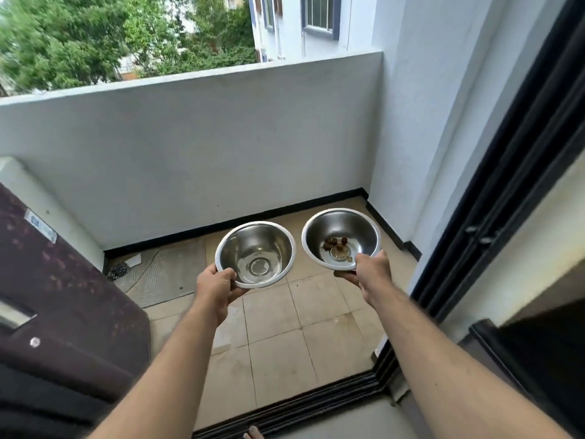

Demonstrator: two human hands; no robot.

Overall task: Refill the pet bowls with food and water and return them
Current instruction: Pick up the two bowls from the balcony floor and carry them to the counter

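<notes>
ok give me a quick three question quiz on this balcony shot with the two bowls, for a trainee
1. True or false: both steel bowls rest on the tiled floor.
2. Which bowl holds brown kibble? A) the one in the left hand B) the one in the right hand
3. Fill in: the left bowl appears to hold a little clear ____.

Key
1. False: each is held up by its rim, one per hand.
2. B: the right bowl has a few brown pieces at its bottom.
3. Water.
</notes>
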